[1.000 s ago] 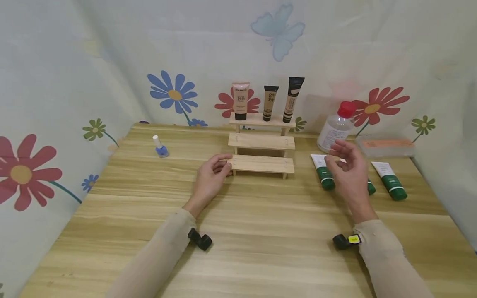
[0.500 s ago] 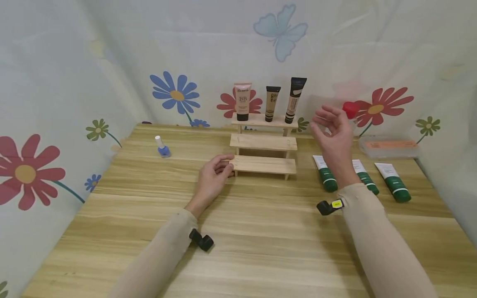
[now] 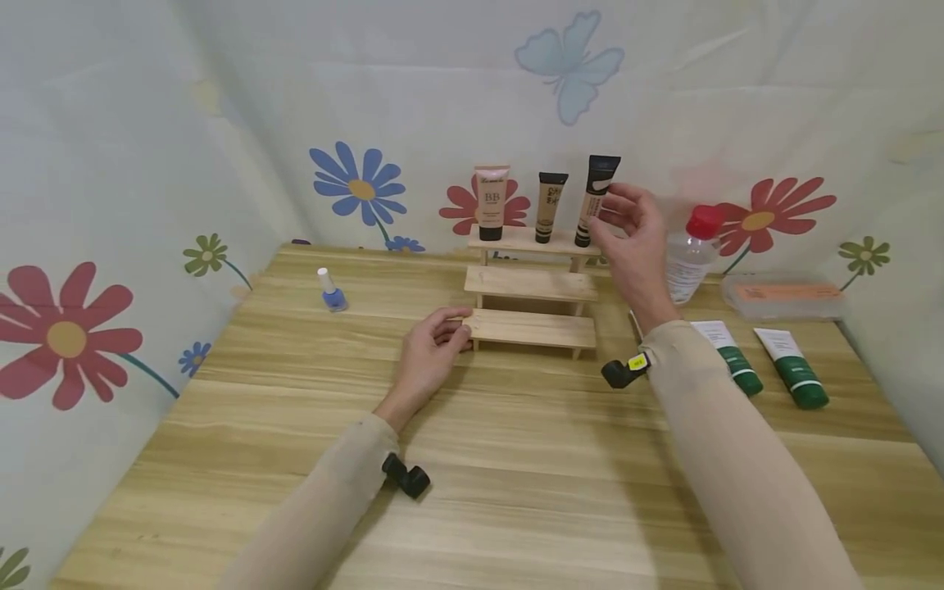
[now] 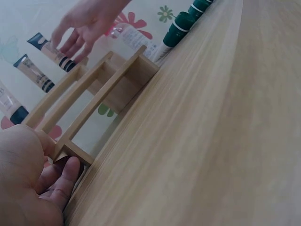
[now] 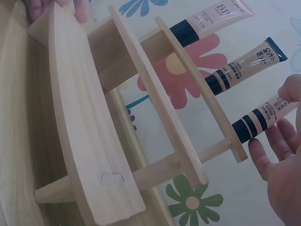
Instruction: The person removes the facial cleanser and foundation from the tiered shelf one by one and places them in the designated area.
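Observation:
A three-step wooden display stand (image 3: pixel 531 328) stands on the table. My left hand (image 3: pixel 435 352) grips the left end of its lowest step, thumb in front. On the top step, three cosmetic tubes stand cap down: a pink BB cream tube (image 3: pixel 491 205), a small gold-and-black tube (image 3: pixel 549 209) and a taller black-and-beige tube (image 3: pixel 594 201). My right hand (image 3: pixel 636 250) is at this taller tube, pinching it from the right. In the right wrist view, the thumb lies over the black-and-beige tube (image 5: pixel 263 117) and the fingers are behind and below it.
Green-and-white tubes (image 3: pixel 792 369) lie on the right of the table, one mostly hidden by my right arm. Behind them are a red-capped clear bottle (image 3: pixel 689 262) and a clear plastic box (image 3: pixel 785 297). A blue nail polish bottle (image 3: pixel 333 295) stands at the left.
My right hand has moved up and left, from over the green-and-white tubes to the black-and-beige tube on the top step. My left hand has stayed on the stand.

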Available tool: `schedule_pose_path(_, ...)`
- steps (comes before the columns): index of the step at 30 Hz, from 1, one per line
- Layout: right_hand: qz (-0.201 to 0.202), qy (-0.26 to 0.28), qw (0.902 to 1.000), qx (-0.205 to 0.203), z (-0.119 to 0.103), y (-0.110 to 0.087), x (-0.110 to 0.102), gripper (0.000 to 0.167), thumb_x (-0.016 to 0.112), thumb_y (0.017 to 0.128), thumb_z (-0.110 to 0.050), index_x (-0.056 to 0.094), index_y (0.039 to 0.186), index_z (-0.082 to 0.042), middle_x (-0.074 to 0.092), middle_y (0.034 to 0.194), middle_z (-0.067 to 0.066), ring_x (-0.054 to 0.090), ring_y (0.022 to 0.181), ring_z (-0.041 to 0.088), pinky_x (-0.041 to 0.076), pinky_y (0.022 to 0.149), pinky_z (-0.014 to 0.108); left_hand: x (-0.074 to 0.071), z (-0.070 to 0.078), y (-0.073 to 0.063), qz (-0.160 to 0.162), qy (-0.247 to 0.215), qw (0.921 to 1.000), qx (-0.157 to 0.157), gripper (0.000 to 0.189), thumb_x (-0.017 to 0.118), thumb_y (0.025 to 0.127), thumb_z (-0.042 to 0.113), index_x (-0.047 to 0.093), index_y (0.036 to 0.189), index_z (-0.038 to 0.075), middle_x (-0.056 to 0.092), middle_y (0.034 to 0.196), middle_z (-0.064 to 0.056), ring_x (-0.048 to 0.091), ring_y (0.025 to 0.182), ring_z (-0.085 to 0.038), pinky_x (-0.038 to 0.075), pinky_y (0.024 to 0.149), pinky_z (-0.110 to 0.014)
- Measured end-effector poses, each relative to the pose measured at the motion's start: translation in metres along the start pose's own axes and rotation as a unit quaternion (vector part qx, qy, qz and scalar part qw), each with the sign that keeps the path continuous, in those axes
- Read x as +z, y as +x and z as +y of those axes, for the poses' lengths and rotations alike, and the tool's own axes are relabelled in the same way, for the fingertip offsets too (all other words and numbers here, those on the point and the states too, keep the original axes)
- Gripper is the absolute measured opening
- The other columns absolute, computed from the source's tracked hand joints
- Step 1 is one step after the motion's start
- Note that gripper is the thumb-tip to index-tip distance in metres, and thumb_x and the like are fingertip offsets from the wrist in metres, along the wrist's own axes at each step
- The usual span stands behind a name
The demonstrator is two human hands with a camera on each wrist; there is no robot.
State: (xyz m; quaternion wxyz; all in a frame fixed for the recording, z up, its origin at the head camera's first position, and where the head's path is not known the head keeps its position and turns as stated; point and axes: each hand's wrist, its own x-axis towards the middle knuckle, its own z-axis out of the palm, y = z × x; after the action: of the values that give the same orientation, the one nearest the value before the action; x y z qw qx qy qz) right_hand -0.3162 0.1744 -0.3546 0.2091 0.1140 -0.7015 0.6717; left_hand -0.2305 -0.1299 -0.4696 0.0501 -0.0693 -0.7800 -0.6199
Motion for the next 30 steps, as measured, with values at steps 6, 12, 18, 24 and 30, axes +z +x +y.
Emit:
schedule_pose_path(6,0.002,-0.014,0.9999,-0.002,0.0050,0.0028,0.0030,0.048,0.077,0.103,-0.006,0.060,0.148,-0.007,0.068,0.136,0.012,0.067,0.124,0.023,0.062,0.103,0.026,0.0012,0.0009,-0.0005,0.000,0.001,1.0000,0.001,0.028,0.069,0.113,0.017,0.075,0.140,0.018,0.080,0.119,-0.010,0.080,0.105,-0.025,0.069,0.095,-0.032)
schedule_pose_path(12,0.006,-0.028,0.9995,0.010,0.0074,0.0022,0.0052,0.046,0.078,0.104,-0.008,0.061,0.146,-0.012,0.068,0.136,0.010,0.066,0.122,0.021,0.062,0.103,0.027,0.0008,0.0004,-0.0003,0.002,0.007,1.0000,0.000,0.027,0.069,0.113,0.017,0.076,0.139,0.018,0.080,0.118,-0.009,0.080,0.104,-0.024,0.069,0.094,-0.032)
schedule_pose_path(18,0.008,-0.026,0.9996,0.005,0.0080,0.0029,0.0089,0.046,0.077,0.104,-0.005,0.060,0.146,-0.010,0.068,0.132,0.009,0.066,0.118,0.020,0.063,0.099,0.025,0.0005,-0.0002,-0.0002,0.003,0.004,1.0000,0.000,0.027,0.069,0.113,0.017,0.075,0.139,0.017,0.080,0.118,-0.010,0.080,0.105,-0.025,0.069,0.095,-0.032)
schedule_pose_path(24,0.010,-0.034,0.9994,0.000,0.0088,0.0024,0.0098,0.043,0.076,0.104,-0.005,0.060,0.144,-0.009,0.068,0.130,0.009,0.066,0.116,0.018,0.062,0.096,0.023,0.0006,0.0002,-0.0014,0.002,-0.001,1.0000,-0.001,0.027,0.069,0.113,0.016,0.075,0.139,0.016,0.080,0.117,-0.011,0.080,0.104,-0.025,0.069,0.093,-0.031)
schedule_pose_path(30,0.018,-0.031,0.9993,0.000,0.0031,-0.0016,0.0059,0.042,0.077,0.104,-0.009,0.062,0.143,-0.014,0.068,0.129,0.005,0.065,0.117,0.018,0.060,0.094,0.023,0.0011,0.0005,-0.0005,0.002,-0.003,1.0000,-0.001,0.026,0.069,0.113,0.016,0.075,0.139,0.016,0.080,0.118,-0.011,0.080,0.105,-0.025,0.069,0.094,-0.031)
